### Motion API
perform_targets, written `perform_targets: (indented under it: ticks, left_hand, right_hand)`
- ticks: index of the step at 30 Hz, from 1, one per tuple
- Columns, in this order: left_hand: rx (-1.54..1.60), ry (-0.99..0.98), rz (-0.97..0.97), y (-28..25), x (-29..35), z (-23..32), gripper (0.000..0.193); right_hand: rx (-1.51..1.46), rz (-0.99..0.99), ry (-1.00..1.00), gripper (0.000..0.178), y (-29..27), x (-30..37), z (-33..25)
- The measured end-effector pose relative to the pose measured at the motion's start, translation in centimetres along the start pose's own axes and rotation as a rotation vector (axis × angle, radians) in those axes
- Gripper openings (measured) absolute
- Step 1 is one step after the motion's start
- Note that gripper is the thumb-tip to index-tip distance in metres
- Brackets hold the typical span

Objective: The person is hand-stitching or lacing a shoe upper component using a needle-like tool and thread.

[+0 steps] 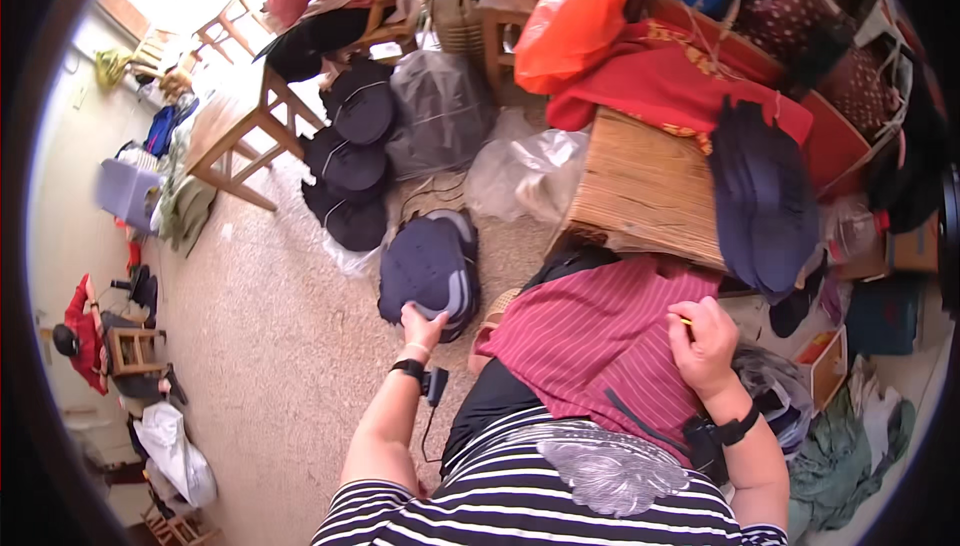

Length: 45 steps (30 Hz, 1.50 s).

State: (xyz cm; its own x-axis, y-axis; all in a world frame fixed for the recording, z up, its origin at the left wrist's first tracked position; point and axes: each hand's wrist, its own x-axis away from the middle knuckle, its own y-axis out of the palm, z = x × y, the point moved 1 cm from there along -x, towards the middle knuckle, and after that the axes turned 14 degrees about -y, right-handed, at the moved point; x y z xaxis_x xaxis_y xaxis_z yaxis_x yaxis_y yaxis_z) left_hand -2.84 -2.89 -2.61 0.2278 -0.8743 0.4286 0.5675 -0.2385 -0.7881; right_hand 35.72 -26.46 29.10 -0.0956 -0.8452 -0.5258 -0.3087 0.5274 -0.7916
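Note:
My left hand [422, 331] is at the near edge of a stack of rounded navy fabric pieces [425, 261] on the floor. Its fingers lie on the top of the stack and its thumb is to the right, gripping the edge. Over my lap, my right hand [703, 346] is closed around a small yellow-tipped object [685, 321], mostly hidden by the fingers. A red striped cloth [590, 336] covers my lap, with a narrow dark strip [640, 416] lying across it.
A wooden table [640, 186] bears navy sole-shaped pieces [762, 196] and a red cloth [650, 76]. Bundles of round dark pieces [350, 161], clear plastic bags [525, 166] and a wooden stool [240, 136] stand ahead. A person in red [85, 336] sits far left.

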Motion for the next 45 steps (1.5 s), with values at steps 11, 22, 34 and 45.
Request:
perform_targets:
  ticks: [11,22,34,45]
  left_hand:
    - [0.438,-0.392,0.149,-2.4,-2.2,1.2,0.054]
    - [0.462,0.520,-1.061,-12.2,15.7,22.6,0.024]
    - [0.107,1.273,-1.408,-7.2,33.5,32.7,0.040]
    - [-0.338,2.028,-0.669,-3.9,35.4,31.8,0.055]
  right_hand:
    - [-0.038,-0.002,0.044,0.016,0.7,-0.1,-0.1]
    - [-0.287,0.221,0.185,0.025,0.6,1.4,1.7]
    - [-0.534,0.653,1.134,0.041,-9.0,20.5,7.3]
    - [0.258,-0.293,1.362,0.031,-7.7,36.8,8.6]
